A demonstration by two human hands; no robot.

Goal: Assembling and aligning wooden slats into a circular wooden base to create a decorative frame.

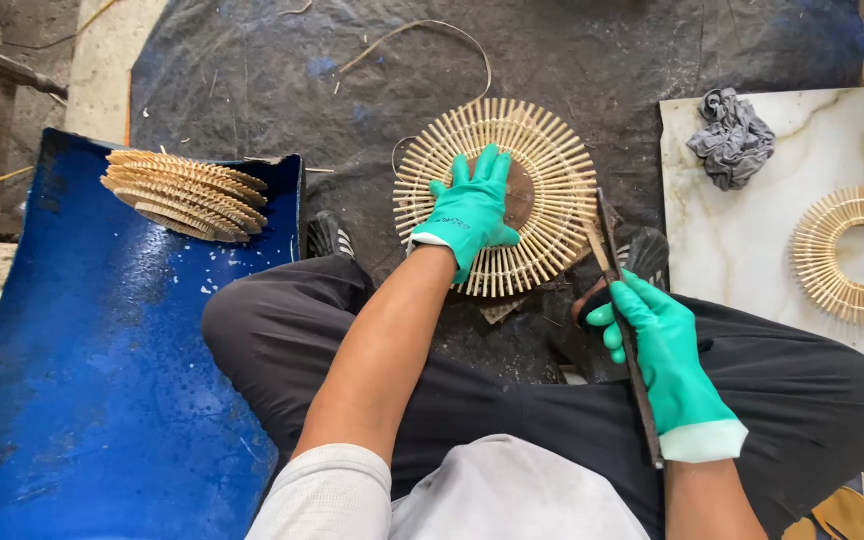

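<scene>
On dark ground, left hand [472, 210] presses one stick ring [497, 195]; right hand [667, 360] grips one blade [624, 320].

Left hand [470, 212] covers part of the radial stick ring [542, 160] and most of its brown centre disc [520, 195]. Long dark blade's [620, 300] lower stretch hidden inside right hand [664, 365]. Blue sheet [82, 400] and marble slab [752, 250] cut off by frame edges; lower rings in the stack [184, 193] hidden.

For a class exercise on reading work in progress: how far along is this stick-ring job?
Done, it seems: a stack of rings on the blue sheet. In hand: the left hand presses a stick ring flat while the right hand holds a long blade at its edge. Possibly left: another ring on the marble slab.
</scene>
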